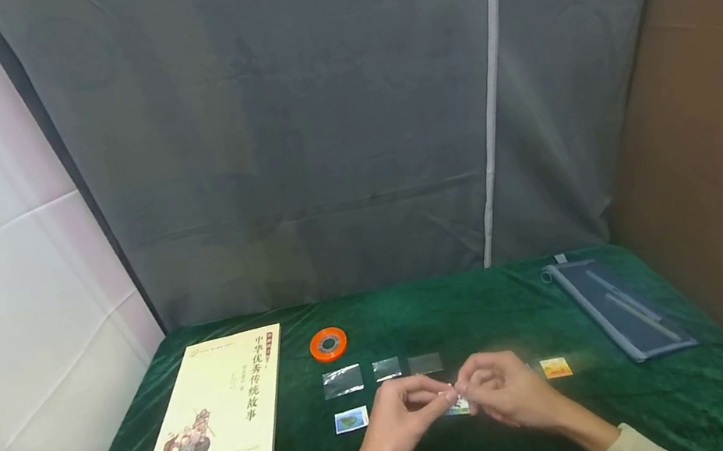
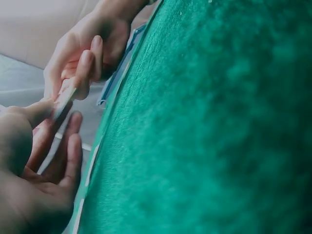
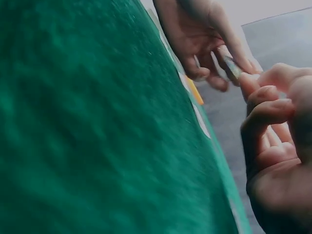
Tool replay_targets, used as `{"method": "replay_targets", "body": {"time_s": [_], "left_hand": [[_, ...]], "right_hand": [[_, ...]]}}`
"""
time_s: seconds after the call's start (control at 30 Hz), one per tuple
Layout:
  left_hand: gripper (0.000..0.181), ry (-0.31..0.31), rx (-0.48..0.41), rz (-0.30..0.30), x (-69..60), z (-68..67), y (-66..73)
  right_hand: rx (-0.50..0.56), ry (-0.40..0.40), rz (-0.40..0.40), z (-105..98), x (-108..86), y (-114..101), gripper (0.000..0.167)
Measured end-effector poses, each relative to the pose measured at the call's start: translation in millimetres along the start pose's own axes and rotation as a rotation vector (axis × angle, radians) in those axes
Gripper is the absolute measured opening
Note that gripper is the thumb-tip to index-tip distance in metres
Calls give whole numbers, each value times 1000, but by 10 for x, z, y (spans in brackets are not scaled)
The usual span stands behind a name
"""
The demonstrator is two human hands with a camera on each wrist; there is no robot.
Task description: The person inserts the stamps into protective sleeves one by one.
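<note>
In the head view, my left hand [image 1: 402, 416] and right hand [image 1: 508, 391] meet fingertip to fingertip at a small, colourful stamp [image 1: 459, 405]. Left thumb and fingers pinch it, as the left wrist view also shows, where the stamp [image 2: 63, 102] stands edge-on above the cloth. At its other edge the right thumb and forefinger pinch it too. Fingers cover much of it; whether a clear sleeve is round it I cannot tell. Left of the hands lies a stamp with a blue-green picture [image 1: 351, 420]. An orange-yellow stamp [image 1: 556, 367] lies to the right.
Three small clear sleeves lie behind the hands: a left one [image 1: 342, 381], a middle one [image 1: 386, 368] and a right one [image 1: 424, 364]. An orange tape roll [image 1: 319, 346] sits farther back. A book [image 1: 220, 406] is at left, a blue zip pouch [image 1: 619, 307] at right, on green cloth.
</note>
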State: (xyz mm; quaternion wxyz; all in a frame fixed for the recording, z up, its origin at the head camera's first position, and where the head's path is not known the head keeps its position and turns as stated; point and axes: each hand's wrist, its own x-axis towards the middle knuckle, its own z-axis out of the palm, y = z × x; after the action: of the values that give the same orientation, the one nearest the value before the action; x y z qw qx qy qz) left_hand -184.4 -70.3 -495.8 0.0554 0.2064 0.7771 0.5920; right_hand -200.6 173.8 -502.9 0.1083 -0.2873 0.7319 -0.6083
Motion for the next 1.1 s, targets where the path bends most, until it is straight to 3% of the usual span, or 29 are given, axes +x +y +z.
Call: {"method": "replay_targets", "body": {"time_s": [0.13,0.27,0.4,0.53,0.77,0.97,1.1], "left_hand": [[15,-13,103,37,30,-11,27],[10,-40,242,73,179,1,84],[8,-74,330,66,384,66,168],[7,-71,355,18,493,145,202],[7,-124,364,2,517,193,183],[8,-146,447,23,532,167,202],[7,-128,506,25,524,178,207]], "right_hand": [[-102,2,8,-90,5,5,7],[-219,47,8,-222,9,36,6],[-313,111,38,-363,5,52,7],[-377,140,90,-460,1,57,9],[-472,103,107,-499,-5,73,9],[-515,94,109,-507,21,69,8],[-539,100,84,-495,41,68,8]]}}
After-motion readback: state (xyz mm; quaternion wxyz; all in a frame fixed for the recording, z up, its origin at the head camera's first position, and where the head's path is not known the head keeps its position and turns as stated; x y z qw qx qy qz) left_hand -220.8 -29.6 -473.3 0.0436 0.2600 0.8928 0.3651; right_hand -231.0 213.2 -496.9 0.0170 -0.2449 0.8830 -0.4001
